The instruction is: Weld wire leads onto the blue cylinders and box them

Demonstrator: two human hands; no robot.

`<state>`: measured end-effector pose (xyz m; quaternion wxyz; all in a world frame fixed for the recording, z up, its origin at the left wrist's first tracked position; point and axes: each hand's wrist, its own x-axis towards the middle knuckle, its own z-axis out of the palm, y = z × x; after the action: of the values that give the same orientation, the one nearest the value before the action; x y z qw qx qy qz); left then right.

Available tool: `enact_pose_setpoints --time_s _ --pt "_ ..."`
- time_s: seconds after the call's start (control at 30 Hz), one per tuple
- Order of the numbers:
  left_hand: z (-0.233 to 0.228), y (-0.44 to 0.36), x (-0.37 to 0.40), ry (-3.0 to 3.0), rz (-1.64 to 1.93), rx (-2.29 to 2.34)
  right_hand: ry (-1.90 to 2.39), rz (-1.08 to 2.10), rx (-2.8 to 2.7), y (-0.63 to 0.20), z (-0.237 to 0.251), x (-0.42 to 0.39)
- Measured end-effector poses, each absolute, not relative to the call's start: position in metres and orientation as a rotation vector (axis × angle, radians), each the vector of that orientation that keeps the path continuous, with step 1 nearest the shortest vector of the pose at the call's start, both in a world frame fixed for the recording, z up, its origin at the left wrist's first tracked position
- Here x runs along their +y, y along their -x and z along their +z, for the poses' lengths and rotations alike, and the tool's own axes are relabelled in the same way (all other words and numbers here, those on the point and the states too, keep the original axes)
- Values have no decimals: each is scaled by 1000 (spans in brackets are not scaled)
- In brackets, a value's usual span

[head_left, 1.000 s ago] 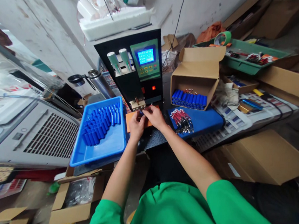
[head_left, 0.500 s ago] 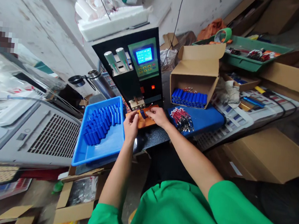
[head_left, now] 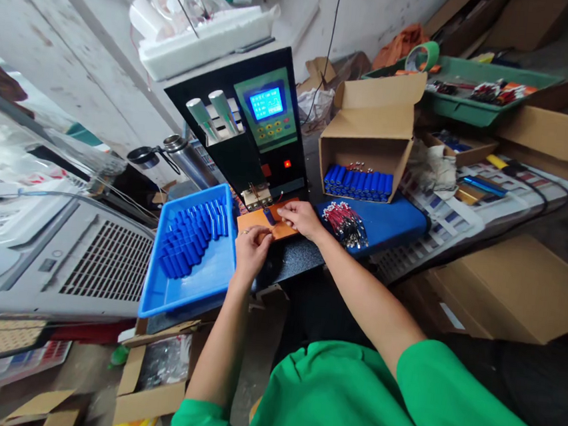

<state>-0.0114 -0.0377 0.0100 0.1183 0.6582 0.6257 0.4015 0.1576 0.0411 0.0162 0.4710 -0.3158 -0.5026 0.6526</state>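
Note:
A dark blue battery cell (head_left: 269,216) lies on the orange work plate (head_left: 249,222), just below the electrodes (head_left: 257,197) of a black spot welder (head_left: 227,174). My right hand (head_left: 301,219) reaches in from the right, its fingers closed on the cell. Over the plate's front edge, my left hand (head_left: 252,249) has thumb and forefinger pinched together near the cell's lower end. What lies in that pinch is too small to tell. A thin wire with a pale connector shows behind the cell.
To the left, a blue tray (head_left: 197,285) holds many blue cells. An open cardboard box (head_left: 376,94) of cells stands at the back right. Red and black wire leads (head_left: 344,224) lie on a blue surface (head_left: 393,223) right of my hands. A steel flask (head_left: 186,160) stands behind the tray.
My left hand has moved down toward me, from beside the cell to the plate's front edge. My right hand stays at the cell. The camera view has shifted slightly.

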Motion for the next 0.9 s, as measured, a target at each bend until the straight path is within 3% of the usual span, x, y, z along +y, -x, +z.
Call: enact_pose_setpoints --time_s 0.53,0.9 --pt "22 -2 -30 -1646 1133 1837 780 1313 -1693 -153 6 37" --pt "16 0 -42 -1962 1327 1727 777 1516 -1342 -161 20 34"
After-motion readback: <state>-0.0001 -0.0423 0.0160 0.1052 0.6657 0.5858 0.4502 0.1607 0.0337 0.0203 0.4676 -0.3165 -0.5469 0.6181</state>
